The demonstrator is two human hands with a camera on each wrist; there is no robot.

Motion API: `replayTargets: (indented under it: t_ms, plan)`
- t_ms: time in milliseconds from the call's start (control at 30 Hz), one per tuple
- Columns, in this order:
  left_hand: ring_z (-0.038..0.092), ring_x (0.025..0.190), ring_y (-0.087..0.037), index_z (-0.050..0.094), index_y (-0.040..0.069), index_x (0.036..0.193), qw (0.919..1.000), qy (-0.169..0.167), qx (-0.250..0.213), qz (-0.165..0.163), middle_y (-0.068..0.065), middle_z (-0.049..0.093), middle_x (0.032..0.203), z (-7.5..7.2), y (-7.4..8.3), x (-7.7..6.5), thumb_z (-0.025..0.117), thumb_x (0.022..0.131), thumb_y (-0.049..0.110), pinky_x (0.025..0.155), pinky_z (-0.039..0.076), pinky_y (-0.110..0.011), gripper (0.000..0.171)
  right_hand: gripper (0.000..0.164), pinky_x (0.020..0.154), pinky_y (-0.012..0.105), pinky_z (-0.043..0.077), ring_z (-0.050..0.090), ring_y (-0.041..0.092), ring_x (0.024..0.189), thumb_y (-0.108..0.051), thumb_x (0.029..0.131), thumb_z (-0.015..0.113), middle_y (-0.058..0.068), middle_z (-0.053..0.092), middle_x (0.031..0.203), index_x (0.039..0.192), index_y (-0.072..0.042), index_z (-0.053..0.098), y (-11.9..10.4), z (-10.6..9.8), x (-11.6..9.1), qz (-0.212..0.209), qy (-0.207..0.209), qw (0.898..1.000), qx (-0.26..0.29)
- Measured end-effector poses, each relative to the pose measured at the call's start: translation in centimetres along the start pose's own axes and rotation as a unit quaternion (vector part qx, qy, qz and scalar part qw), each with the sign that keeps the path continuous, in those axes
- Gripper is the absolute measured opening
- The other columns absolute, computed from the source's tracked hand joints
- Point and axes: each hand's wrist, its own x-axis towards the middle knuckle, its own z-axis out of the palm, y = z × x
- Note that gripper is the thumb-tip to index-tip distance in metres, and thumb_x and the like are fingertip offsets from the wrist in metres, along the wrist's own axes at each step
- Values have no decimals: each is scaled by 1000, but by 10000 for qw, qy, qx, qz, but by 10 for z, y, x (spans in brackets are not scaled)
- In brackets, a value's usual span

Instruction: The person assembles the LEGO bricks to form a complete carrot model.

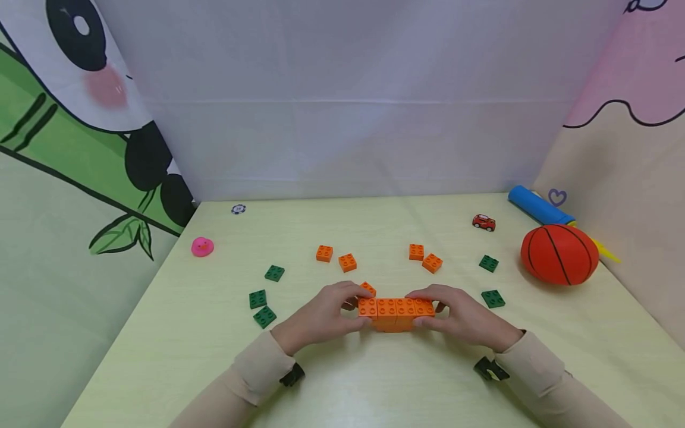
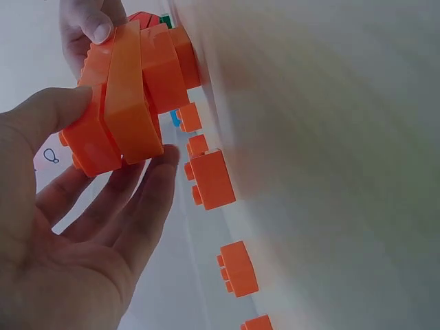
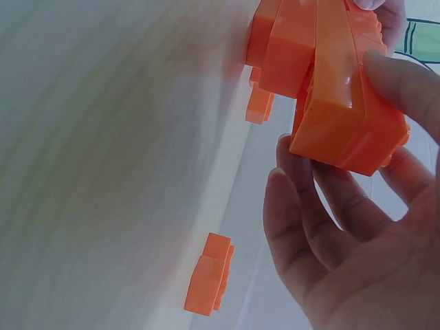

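A stack of orange toy bricks stands at the table's middle, its upper layers longer than the lower ones. My left hand pinches the stack's left end, thumb on the near side and fingers behind. At the opposite end, my right hand grips it the same way. The left wrist view shows the layered orange stack with the left thumb against its top layer. From the right wrist, a narrow gap shows between layers of the stack. One loose orange brick lies just behind the left fingertips, partly hidden.
Loose orange bricks lie behind the hands. Green bricks lie left and right. Farther out are a pink toy duck, a round chip, a red toy car, a toy basketball and a blue cylinder.
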Motion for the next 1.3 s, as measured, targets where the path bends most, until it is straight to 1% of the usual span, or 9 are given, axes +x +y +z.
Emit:
replayTargets:
  t_ms: [100, 167, 267, 367, 600, 733, 1067, 1200, 1300]
  plan:
    - [65, 103, -9, 64, 17, 128, 9990, -144, -349, -244, 5, 63, 125, 0, -3, 1, 73, 92, 24, 90, 53, -26, 38, 50, 85, 29, 53, 56, 13, 106, -47, 90, 71, -8, 64, 123, 134, -25, 63, 0, 0, 0, -12, -9, 10000, -5]
    - [65, 102, -8, 64, 21, 127, 9981, -193, -465, -342, 8, 64, 123, 1, -6, 2, 73, 91, 28, 90, 53, -26, 38, 50, 85, 30, 53, 56, 13, 106, -48, 90, 70, -8, 64, 123, 134, -24, 62, 0, 0, 0, -23, -17, 10000, 1]
    - [63, 98, -7, 65, 26, 125, 9981, -193, -470, -361, 13, 65, 117, 1, -9, 3, 74, 91, 31, 89, 52, -26, 36, 50, 85, 29, 52, 56, 14, 106, -48, 90, 70, -8, 64, 123, 134, -24, 62, 0, 0, 0, -25, -12, 10000, 9]
    - [61, 95, -7, 65, 28, 125, 9984, -184, -387, -367, 16, 66, 112, 0, -10, 4, 75, 89, 35, 88, 51, -27, 37, 51, 85, 29, 53, 56, 14, 106, -47, 90, 71, -7, 64, 124, 134, -24, 62, 0, 0, 0, -16, -15, 10000, 12]
    - [61, 90, -8, 67, 25, 126, 9982, -273, -378, -363, 15, 67, 105, -5, -5, 4, 76, 88, 36, 83, 52, -27, 41, 50, 85, 29, 52, 55, 14, 107, -43, 90, 72, -6, 64, 126, 135, -23, 62, -1, -1, 0, 32, -32, 10000, 22]
    - [60, 88, -9, 67, 24, 125, 9982, -323, -315, -404, 15, 66, 102, -5, -6, 5, 76, 88, 35, 80, 51, -27, 40, 50, 84, 29, 52, 56, 15, 107, -42, 90, 72, -6, 64, 126, 135, -22, 62, -1, 0, 0, 34, -38, 10000, 27]
    - [58, 89, -11, 65, 29, 120, 9979, -306, -372, -426, 13, 65, 100, 0, -11, 5, 76, 89, 30, 77, 51, -27, 33, 50, 85, 30, 53, 55, 14, 107, -44, 91, 71, -6, 63, 126, 135, -23, 62, 0, 0, 1, 6, -54, 10000, 2]
    - [56, 88, -11, 63, 27, 120, 9982, -322, -332, -386, 12, 63, 100, 1, -8, 5, 75, 89, 26, 75, 50, -25, 33, 50, 88, 32, 53, 56, 16, 110, -45, 93, 67, -4, 63, 129, 137, -22, 60, 1, -4, 3, 47, -217, 9997, 71]
    - [55, 87, -11, 63, 25, 120, 9986, -330, -250, -322, 13, 63, 100, 0, -5, 6, 75, 89, 25, 75, 49, -25, 33, 50, 92, 35, 52, 57, 17, 111, -46, 97, 61, -1, 63, 128, 139, -19, 59, 6, -14, 8, 266, -192, 9993, 174]
